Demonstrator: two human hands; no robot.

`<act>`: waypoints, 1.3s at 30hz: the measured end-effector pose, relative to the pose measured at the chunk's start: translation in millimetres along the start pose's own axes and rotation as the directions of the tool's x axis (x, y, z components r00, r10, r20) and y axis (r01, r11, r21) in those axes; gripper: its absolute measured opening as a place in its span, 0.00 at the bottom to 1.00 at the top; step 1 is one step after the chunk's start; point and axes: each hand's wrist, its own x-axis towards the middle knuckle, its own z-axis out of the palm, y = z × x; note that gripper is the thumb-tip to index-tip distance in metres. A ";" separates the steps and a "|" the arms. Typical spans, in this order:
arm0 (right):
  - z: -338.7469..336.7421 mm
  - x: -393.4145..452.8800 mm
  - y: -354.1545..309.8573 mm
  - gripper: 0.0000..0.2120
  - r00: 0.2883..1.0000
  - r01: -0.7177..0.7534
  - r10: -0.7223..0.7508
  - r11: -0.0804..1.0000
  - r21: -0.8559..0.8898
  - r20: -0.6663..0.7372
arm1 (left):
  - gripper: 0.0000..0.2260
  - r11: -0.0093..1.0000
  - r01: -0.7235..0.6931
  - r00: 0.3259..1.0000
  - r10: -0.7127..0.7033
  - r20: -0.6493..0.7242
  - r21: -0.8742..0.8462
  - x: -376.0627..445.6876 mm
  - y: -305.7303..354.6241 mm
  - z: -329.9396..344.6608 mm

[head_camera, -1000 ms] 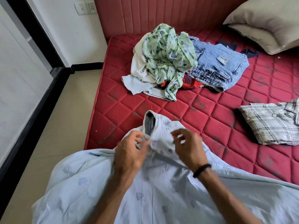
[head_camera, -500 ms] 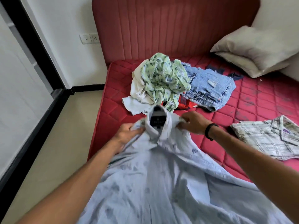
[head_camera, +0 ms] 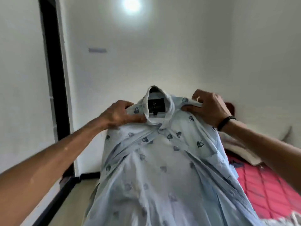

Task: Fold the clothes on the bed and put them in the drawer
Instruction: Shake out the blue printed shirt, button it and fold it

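Observation:
A pale blue shirt (head_camera: 162, 160) with a dark leaf print hangs in the air in front of me, its collar and black neck label at the top. My left hand (head_camera: 120, 115) grips the shirt's left shoulder just beside the collar. My right hand (head_camera: 206, 106), with a black band on the wrist, grips the right shoulder. The shirt's body drapes down toward me and fills the lower middle of the view. The other clothes on the bed are hidden behind the shirt.
The red quilted mattress (head_camera: 267, 190) shows at lower right, with a beige pillow (head_camera: 236, 147) behind my right forearm. A black door frame (head_camera: 55, 79) stands at left, white walls and a ceiling light (head_camera: 132, 4) above, tan floor (head_camera: 70, 203) at lower left.
Both hands have lifted the shirt by its shoulders from the bed up to head height. The view has tilted upward, so the clothes pile is out of sight.

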 end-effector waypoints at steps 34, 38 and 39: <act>-130.7 39.8 -34.5 0.06 0.927 -0.362 0.375 0.865 0.348 0.031 | 0.10 0.955 0.085 0.692 -0.261 -0.673 -0.283 26.3 93.2 -110.2; -142.8 34.3 -31.3 0.06 0.965 -0.214 0.212 0.977 0.009 -0.156 | 0.08 0.962 -0.063 0.609 -0.173 -0.774 -0.265 27.3 84.3 -102.1; -144.5 34.1 -33.3 0.06 0.964 -0.229 0.229 0.973 0.016 -0.136 | 0.08 0.998 -0.056 0.574 0.038 -0.818 0.007 24.6 81.3 -98.0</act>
